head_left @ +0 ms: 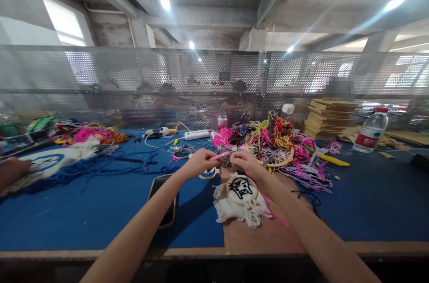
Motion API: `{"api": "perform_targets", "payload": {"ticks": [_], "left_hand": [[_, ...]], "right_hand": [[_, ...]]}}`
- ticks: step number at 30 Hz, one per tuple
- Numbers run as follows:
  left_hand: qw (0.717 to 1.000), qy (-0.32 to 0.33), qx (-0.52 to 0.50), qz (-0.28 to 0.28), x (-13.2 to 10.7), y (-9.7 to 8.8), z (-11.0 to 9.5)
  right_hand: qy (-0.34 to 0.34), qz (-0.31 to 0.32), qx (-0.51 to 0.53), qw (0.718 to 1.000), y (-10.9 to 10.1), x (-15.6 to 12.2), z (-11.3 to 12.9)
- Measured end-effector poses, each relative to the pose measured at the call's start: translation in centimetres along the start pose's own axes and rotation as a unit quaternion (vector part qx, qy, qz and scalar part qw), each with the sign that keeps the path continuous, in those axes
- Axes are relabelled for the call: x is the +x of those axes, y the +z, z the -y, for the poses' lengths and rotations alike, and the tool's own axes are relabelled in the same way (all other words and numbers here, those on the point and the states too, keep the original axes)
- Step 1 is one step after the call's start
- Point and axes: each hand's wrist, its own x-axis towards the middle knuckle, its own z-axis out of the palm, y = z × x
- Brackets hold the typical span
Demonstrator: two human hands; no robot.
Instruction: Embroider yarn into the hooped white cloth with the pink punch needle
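My left hand (198, 163) is closed around a slim pink pen-shaped tool (220, 156), which points to the right. Right by its tip, my right hand (245, 163) is pinched shut; whatever lies between those fingers is too small to make out. Below both hands, a small embroidery hoop (230, 193) holds white cloth with a black stitched face on it. Frayed white cloth edges (253, 219) spread around the hoop, and a pink strand (276, 218) lies beside it. Another small hoop (209, 174) sits partly behind my left forearm.
A phone (171, 218) lies under my left forearm. Tangled yarn (271, 140) heaps behind my hands, with a yellow-handled tool (335, 160) beside it. A water bottle (372, 131) and stacked brown cardboard (330, 118) stand right. At far left, another person's hand (15, 171) touches hooped cloth (67, 156).
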Motion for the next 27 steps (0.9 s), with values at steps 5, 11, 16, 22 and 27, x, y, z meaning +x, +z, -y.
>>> {"api": "perform_targets", "payload": {"ticks": [5, 11, 16, 22, 27], "left_hand": [[0.990, 0.000, -0.101, 0.095, -0.7, 0.4, -0.8], [0.985, -0.029, -0.169, -0.020, 0.0, 0.2, 0.0], [0.996, -0.029, -0.086, 0.017, 0.3, 0.3, 0.7], [0.981, 0.003, -0.139, 0.135, -0.3, 1.2, 0.3], [0.976, -0.004, -0.194, 0.104, -0.5, 1.4, -0.3]], "right_hand": [[0.031, -0.070, 0.063, 0.995, 0.1, 0.2, 0.4], [0.009, -0.041, -0.001, 0.999, -0.1, 0.4, -0.3], [-0.015, -0.017, 0.013, 1.000, 0.0, 0.1, 0.1], [0.006, -0.067, 0.055, 0.996, 0.1, 0.1, 0.3], [0.033, -0.003, 0.104, 0.994, 0.9, 0.4, -1.2]]}}
